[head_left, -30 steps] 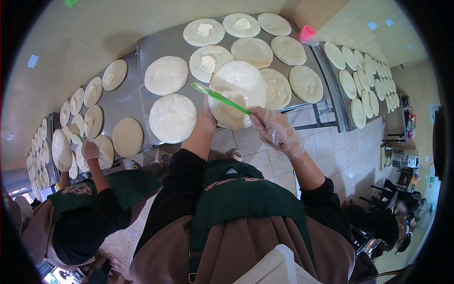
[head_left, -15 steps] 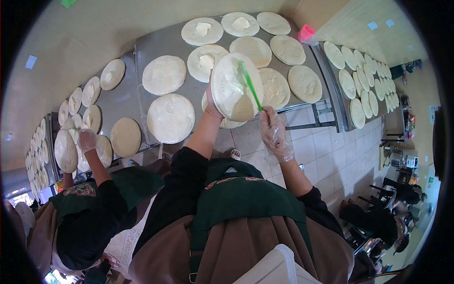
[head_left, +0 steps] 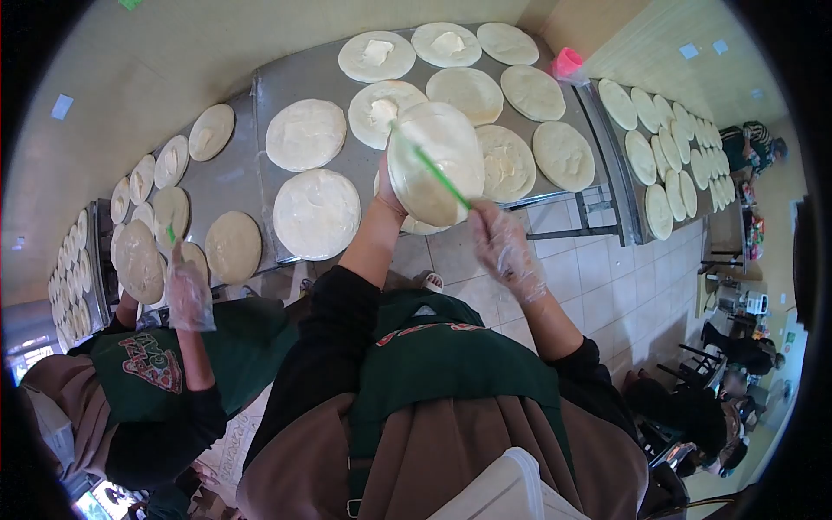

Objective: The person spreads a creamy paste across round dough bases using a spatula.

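Above the near edge of the metal table, my left hand point(head_left: 389, 189) grips a round flat pizza base point(head_left: 442, 178) from its left side and underneath. The base is tilted toward me, with a shiny white spread on part of its face. My right hand point(head_left: 504, 247), in a clear plastic glove, is closed round the end of a green spatula point(head_left: 440, 176). The spatula slants up and left across the base, its blurred tip at the upper left rim. Just behind is another base point(head_left: 374, 106) with a pale creamy dollop in its middle.
Several more bases lie on the metal table point(head_left: 303, 85); some carry dollops. A pink cup point(head_left: 568, 62) stands at its far right corner. Another table point(head_left: 637, 227) with bases is to the right. On my left a co-worker's gloved hand point(head_left: 188, 290) holds a green tool near a lifted base point(head_left: 139, 262).
My right hand has moved slightly left and down. The spatula's tip has swung from the base's upper middle to its upper left rim. The co-worker's hand has come back from their base.
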`<state>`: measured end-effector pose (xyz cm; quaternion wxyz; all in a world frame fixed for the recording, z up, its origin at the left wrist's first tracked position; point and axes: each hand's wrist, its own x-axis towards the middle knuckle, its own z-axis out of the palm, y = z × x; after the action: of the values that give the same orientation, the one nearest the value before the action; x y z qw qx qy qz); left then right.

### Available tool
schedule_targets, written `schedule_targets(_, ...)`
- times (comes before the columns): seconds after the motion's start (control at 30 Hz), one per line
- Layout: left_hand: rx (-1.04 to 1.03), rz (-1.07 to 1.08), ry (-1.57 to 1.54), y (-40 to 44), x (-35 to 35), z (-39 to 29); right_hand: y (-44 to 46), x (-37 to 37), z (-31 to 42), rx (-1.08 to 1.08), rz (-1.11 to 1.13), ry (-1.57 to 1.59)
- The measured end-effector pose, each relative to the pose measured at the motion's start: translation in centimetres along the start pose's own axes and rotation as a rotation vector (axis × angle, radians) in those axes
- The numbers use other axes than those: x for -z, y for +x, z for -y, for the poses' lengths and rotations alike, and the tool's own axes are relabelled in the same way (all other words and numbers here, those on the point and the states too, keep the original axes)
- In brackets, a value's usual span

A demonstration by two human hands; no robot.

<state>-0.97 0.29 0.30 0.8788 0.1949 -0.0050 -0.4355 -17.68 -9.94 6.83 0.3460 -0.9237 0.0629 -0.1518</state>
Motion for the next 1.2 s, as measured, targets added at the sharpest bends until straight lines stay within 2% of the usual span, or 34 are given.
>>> schedule_targets(0.03,0.000,0.000,-0.002,0.0,0.0,0.0,0.4,0.3,-0.5,-0.058,-0.046,-0.050)
schedule_targets(0.17,0.035,0.006,0.032,1.2,1.4,0.3,1.0,1.0,-0.6,-0.054,-0.014,-0.149)
schedule_targets(0.3,0.096,0.005,-0.093,1.4,5.6,1.2,-0.6,1.4,-0.1,0.078,0.126,-0.153)
schedule_targets(0.33,0.097,0.003,-0.093,0.6,3.5,0.7,-0.8,1.5,-0.1,0.135,0.151,-0.150)
schedule_targets(0.4,-0.005,-0.167,0.113,-0.9,-0.3,-0.1,-0.9,1.9,0.0,0.133,0.175,-0.102)
schedule_targets(0.43,-0.004,-0.169,0.114,-0.8,0.1,0.0,-0.9,2.1,0.1,0.131,0.197,-0.054)
schedule_targets(0.47,0.015,-0.056,0.028,-0.4,0.8,0.1,-0.8,2.2,-0.1,0.130,0.197,-0.054)
schedule_targets(0.5,0.036,0.057,-0.059,-0.1,0.9,0.0,-0.5,2.4,-0.4,0.078,0.133,-0.043)
schedule_targets(0.57,0.020,0.077,-0.086,0.6,1.1,-0.1,0.0,3.0,-0.9,0.024,0.068,-0.033)
schedule_targets(0.63,0.001,0.096,-0.112,0.5,0.7,-0.2,0.2,3.4,-1.4,-0.185,-0.119,-0.037)
schedule_targets(0.67,-0.035,0.101,-0.113,0.5,0.4,-0.3,0.1,3.5,-1.5,-0.185,-0.118,-0.037)
schedule_targets(0.73,-0.072,0.107,-0.114,0.4,-0.1,-0.5,-0.4,3.2,-2.0,-0.408,-0.141,-0.031)
schedule_targets(0.83,-0.088,0.120,-0.140,0.7,-0.5,-0.5,-2.5,0.4,-3.3,-0.279,-0.168,-0.021)
schedule_targets(0.93,-0.087,0.120,-0.142,1.2,-0.6,-0.3,-3.0,-0.3,-1.6,-0.227,-0.164,0.077)
schedule_targets(1.0,-0.091,0.046,-0.096,1.6,-0.8,0.0,-3.1,-0.8,-1.2,-0.206,-0.151,0.134)
schedule_targets(1.13,-0.122,0.027,0.018,1.7,-0.9,0.6,-3.1,-0.4,1.3,-0.143,-0.011,0.135)
schedule_targets(1.2,-0.040,0.183,-0.174,1.8,-0.5,0.7,-2.9,-0.2,2.1,-0.125,0.054,0.128)
